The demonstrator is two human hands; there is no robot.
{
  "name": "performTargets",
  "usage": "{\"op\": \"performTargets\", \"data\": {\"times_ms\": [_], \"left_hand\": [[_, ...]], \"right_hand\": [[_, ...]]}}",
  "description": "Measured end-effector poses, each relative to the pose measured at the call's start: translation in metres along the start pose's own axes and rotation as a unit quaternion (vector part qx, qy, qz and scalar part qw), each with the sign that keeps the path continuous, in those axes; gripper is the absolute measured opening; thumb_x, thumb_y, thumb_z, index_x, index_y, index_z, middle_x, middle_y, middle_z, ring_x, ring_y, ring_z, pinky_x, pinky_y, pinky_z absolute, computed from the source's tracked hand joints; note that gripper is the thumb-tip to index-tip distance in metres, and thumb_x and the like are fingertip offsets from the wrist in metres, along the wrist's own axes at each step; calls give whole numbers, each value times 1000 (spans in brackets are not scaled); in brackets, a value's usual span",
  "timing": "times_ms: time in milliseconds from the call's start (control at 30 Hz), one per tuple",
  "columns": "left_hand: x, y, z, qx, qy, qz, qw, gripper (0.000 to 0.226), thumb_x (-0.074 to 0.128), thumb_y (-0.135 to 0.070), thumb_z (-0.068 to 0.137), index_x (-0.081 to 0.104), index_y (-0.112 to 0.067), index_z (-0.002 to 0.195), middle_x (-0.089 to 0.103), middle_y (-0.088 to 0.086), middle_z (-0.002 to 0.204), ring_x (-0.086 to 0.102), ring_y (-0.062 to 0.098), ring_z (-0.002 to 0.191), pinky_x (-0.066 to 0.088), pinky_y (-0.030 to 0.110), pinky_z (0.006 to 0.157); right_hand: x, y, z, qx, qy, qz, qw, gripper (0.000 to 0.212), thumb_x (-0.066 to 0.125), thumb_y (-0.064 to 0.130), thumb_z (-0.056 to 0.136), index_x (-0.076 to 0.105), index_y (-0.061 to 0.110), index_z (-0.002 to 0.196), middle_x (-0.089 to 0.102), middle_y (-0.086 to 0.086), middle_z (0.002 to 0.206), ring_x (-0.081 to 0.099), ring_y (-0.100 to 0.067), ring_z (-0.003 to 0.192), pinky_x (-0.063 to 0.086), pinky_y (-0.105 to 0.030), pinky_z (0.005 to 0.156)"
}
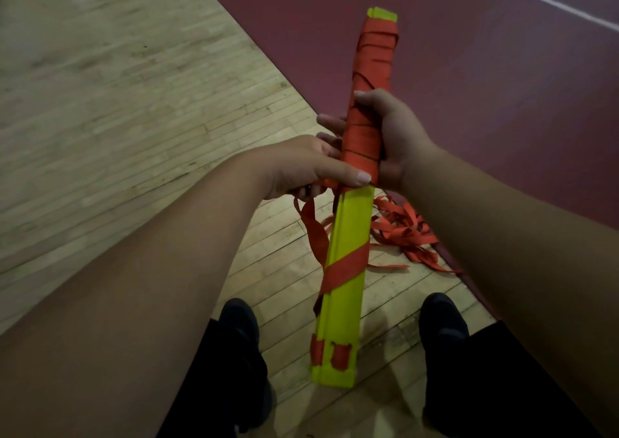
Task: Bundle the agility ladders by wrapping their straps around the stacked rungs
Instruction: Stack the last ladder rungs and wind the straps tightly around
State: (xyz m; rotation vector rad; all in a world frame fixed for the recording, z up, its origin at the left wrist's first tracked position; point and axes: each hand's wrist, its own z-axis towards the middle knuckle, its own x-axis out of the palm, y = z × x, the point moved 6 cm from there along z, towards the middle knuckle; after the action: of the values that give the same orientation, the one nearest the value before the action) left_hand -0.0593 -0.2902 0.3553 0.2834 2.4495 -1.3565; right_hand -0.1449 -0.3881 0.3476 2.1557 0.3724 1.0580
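Note:
A stack of yellow-green ladder rungs (348, 236) runs lengthwise away from me, held in the air over the floor. Its far half is covered in turns of red strap (371, 65); one loose diagonal turn crosses the near half. My right hand (395, 136) grips the wrapped middle of the stack from the right. My left hand (308, 166) holds the red strap at the left edge of the stack, thumb lying across the last turn. From that hand a length of strap hangs down to a loose pile of red strap (405, 233) on the floor.
I stand on pale wooden floorboards (117, 119); a dark red court area (485, 85) with a white line begins to the right. My two dark shoes (241, 323) and dark trousers show at the bottom, either side of the stack's near end.

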Motion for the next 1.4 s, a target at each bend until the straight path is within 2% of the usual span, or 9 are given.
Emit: {"op": "performTargets", "data": {"times_ms": [167,267,433,567,667,867,1000,1167,1400], "left_hand": [[6,7,1,-44,32,77,996,44,82,-54,90,79,-16,113,76,0,79,61,9,59,49,22,55],[10,11,3,-67,41,99,992,45,79,-54,94,80,-12,108,76,5,81,63,12,62,52,24,57],[17,14,1,-89,64,139,984,44,62,-54,106,78,-14,110,79,1,84,63,9,60,51,20,53],[17,9,-2,-88,69,190,975,44,57,-55,109,76,-15,113,82,1,86,64,9,56,51,22,53],[17,2,-2,-84,66,247,963,43,60,-53,108,75,-13,110,83,1,85,72,13,62,57,27,59],[16,-2,-5,-76,91,302,946,25,80,-33,98,74,-14,112,83,1,86,74,13,63,56,26,59],[13,4,-5,-65,82,254,962,19,79,-25,100,74,-11,111,83,2,90,77,15,71,58,30,65],[19,18,-2,-86,92,148,981,20,72,-12,105,67,-4,122,83,12,97,83,25,88,66,31,71],[19,22,-2,-71,88,22,993,19,59,-5,111,63,-3,129,81,17,109,82,25,88,64,29,66]], "right_hand": [[-11,-12,5,32,-60,-50,996,27,71,30,97,63,13,116,75,-6,88,78,-29,87,65,-43,76],[-18,-14,6,29,-107,-106,988,25,72,31,99,64,12,112,70,-6,87,75,-22,73,64,-41,68],[-35,-12,5,21,-198,-196,960,32,78,33,98,61,12,115,73,-10,110,77,-23,90,66,-43,75],[-32,-5,6,-5,-228,-311,923,41,77,46,97,63,11,114,75,-10,100,76,-24,88,66,-43,81],[-24,-1,3,-39,-251,-404,879,59,74,59,95,58,11,124,71,-9,106,71,-24,87,57,-36,65],[-25,0,9,-80,-251,-429,864,64,75,39,99,31,13,139,52,-3,105,58,-16,83,46,-30,64],[-28,-4,15,-27,-239,-382,892,59,69,25,91,40,11,140,58,-7,108,62,-22,93,51,-34,65],[-37,-3,19,-31,-212,-437,874,41,76,33,95,58,12,126,68,-10,111,69,-28,99,61,-41,85],[-35,6,14,-77,-218,-423,876,77,91,51,80,48,18,134,65,-4,119,71,-24,101,63,-45,88]]}}
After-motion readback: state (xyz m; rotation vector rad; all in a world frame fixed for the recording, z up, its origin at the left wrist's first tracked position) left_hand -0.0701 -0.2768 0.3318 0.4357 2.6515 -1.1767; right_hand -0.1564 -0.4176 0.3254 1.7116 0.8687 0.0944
